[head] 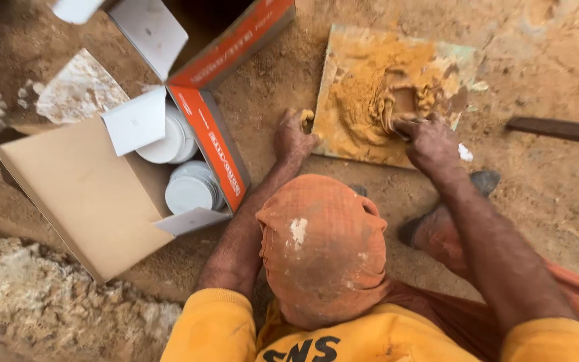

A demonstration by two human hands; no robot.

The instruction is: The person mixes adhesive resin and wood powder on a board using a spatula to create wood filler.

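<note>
Item: paste-mixing station on bare sandy ground (544, 53), seen from above. Largest piece, well left of the grip: an open cardboard box (88, 194) with an orange side band, flaps spread, holding white round lidded tubs (189, 191). Under the grip: a square board (465, 55), flat on the ground, its top heaped with yellow-ochre paste (363, 94), which is ridged and furrowed. Below the grip, towards the viewer: the person's orange head cloth (323, 248) and yellow sleeves. Right hand (433, 144): fingers pressed together around a small flat tool (405, 106), whose tip is sunk in the paste at the near right part of the board. Left hand (291, 137): set against the board's left edge, knuckles up and smeared with paste; whether it clasps the edge or only leans on it cannot be told. Right of the grip, apart from it: a dark flat bar (557, 131) on the ground. Just below the right hand: a dark shoe (484, 181). Step in hand, by judgement: working the paste with the tool while the board is braced. Continuing calls for a steady board and strokes that stay within its edges. Obscured: the tool's shape is mostly buried in paste and covered by fingers, both palms face down, the box's upper part is cut off by the frame, and the tub count is unclear.
</note>
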